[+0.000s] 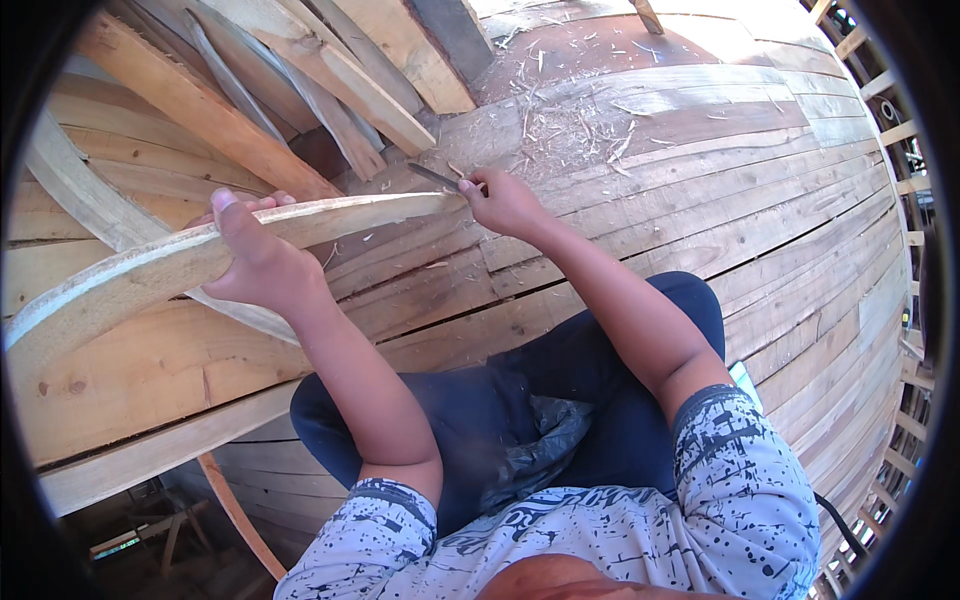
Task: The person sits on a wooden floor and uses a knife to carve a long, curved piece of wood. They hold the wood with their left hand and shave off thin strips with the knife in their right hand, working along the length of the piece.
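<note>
My left hand (pixel 262 255) grips a long curved wooden plank (pixel 345 217) from beneath, thumb over its top edge. The plank slants from the far left rim toward the middle, its narrow tip by my right hand (pixel 503 204). That hand is closed around what looks like a knife; its narrow dark blade (pixel 432 177) points left, just beyond the plank's tip. The handle is hidden in my fingers. Whether the blade touches the wood I cannot tell. The plank's upper edge looks pale and freshly cut.
Loose boards (pixel 330 70) lean in a pile at the upper left. Wood shavings (pixel 600 130) litter the plank floor (pixel 690 200). Another curved timber (pixel 90 190) lies under my plank. At the lower left the floor edge (pixel 170 445) drops to a dark space.
</note>
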Demonstrator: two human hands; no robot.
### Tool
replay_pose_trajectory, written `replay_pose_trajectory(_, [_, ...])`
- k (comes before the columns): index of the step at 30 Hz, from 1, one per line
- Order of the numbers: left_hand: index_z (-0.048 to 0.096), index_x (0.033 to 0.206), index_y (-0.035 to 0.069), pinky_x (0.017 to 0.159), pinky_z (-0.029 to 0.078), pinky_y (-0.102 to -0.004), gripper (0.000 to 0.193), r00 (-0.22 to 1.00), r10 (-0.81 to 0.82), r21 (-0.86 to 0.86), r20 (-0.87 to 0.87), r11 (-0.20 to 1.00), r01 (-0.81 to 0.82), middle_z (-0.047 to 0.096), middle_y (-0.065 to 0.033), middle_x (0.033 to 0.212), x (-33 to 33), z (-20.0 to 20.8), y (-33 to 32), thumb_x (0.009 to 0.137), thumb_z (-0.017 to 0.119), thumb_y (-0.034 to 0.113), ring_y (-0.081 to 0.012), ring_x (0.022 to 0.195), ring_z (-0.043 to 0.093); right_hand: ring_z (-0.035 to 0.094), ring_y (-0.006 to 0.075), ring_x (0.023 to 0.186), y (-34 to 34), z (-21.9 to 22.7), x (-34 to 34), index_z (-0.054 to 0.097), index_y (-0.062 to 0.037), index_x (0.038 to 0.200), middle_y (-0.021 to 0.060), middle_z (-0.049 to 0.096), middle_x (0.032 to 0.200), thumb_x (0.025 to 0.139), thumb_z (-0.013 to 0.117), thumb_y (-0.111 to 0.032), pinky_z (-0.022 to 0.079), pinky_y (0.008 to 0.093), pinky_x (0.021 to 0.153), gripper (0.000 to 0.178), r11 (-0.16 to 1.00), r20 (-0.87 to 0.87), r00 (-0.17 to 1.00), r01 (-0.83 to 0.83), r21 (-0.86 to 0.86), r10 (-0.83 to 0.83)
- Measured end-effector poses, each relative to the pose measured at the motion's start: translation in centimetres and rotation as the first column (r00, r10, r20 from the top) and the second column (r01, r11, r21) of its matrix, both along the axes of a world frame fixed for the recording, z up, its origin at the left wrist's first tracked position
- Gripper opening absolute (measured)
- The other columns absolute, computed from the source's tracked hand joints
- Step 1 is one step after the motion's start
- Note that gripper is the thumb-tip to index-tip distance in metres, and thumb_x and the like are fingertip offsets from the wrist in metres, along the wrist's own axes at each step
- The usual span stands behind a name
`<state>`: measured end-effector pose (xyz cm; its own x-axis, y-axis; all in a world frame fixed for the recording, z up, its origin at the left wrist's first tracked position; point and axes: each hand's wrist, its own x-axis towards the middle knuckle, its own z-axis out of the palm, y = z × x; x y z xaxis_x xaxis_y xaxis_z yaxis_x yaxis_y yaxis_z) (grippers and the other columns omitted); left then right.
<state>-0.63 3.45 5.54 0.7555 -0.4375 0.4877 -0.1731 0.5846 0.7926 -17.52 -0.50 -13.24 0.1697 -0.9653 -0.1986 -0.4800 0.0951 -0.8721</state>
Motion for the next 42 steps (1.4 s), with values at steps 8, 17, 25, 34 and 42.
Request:
replay_pose_trajectory(8, [0.049, 0.085, 0.001, 0.058, 0.049, -0.0363, 0.026, 0.993, 0.111, 0.071, -0.047, 0.992, -0.108, 0.051, -0.0095, 0.074, 1.1, -0.1, -0.8, 0.081, 0.07, 0.017, -0.018, 0.069, 0.051, 0.042, 0.0137, 0.049, -1.8, -0.4, -0.8, 0.058, -0.007, 0.078, 0.0013, 0.047, 0.062, 0.1, 0.049, -0.046, 0.035, 0.032, 0.044, 0.045, 0.828, 0.334, 0.939, -0.251, 0.502, 0.083])
replay_pose_trajectory(17, [0.049, 0.077, 0.002, 0.058, 0.048, -0.0362, 0.026, 0.99, 0.124, 0.055, -0.073, 0.991, -0.121, 0.05, -0.0108, 0.075, 1.8, -0.2, -1.3, 0.083, 0.069, 0.018, -0.0186, 0.07, 0.051, 0.051, 0.0205, 0.053, -0.9, -1.1, 0.4, 0.058, -0.003, 0.076, 0.0074, 0.052, 0.062, 0.1, 0.042, -0.052, 0.041, 0.0381, 0.049, 0.057, 0.833, 0.171, 0.978, -0.189, 0.52, 0.116])
replay_pose_trajectory(25, [0.051, 0.08, 0.001, 0.057, 0.049, -0.036, 0.025, 0.995, 0.1, 0.037, -0.024, 0.994, -0.099, 0.052, -0.0096, 0.073, 0.5, 0.4, -1.2, 0.083, 0.07, 0.017, -0.0185, 0.066, 0.053, 0.065, 0.0295, 0.065, -1.0, -2.6, 0.0, 0.066, 0.0044, 0.093, 0.0177, 0.066, 0.072, 0.098, 0.052, -0.039, 0.049, 0.0414, 0.063, 0.046, 0.996, 0.033, 0.998, -0.056, -0.068, 0.058])
replay_pose_trajectory(34, [0.052, 0.081, 0.0, 0.057, 0.05, -0.0352, 0.024, 0.986, 0.166, 0.042, -0.008, 0.985, -0.166, 0.054, -0.0103, 0.073, 0.0, 0.0, -1.5, 0.083, 0.07, 0.016, -0.0191, 0.066, 0.054, 0.061, 0.0444, 0.072, 0.8, 0.9, 0.3, 0.064, 0.0015, 0.092, 0.0252, 0.062, 0.073, 0.093, 0.058, -0.021, 0.047, 0.0504, 0.067, 0.024, 0.949, -0.055, 0.984, -0.178, -0.26, 0.169])
replay_pose_trajectory(42, [0.052, 0.089, -0.002, 0.058, 0.05, -0.0351, 0.026, 0.989, 0.147, 0.033, 0.009, 0.989, -0.147, 0.053, -0.0097, 0.072, 0.4, 0.0, -1.2, 0.083, 0.071, 0.016, -0.0183, 0.067, 0.054, 0.064, 0.0398, 0.065, 0.7, 1.3, 0.2, 0.073, -0.0008, 0.091, 0.0225, 0.064, 0.067, 0.089, 0.064, -0.025, 0.05, 0.0458, 0.064, 0.025, 0.975, -0.134, 0.982, -0.153, -0.158, 0.133])
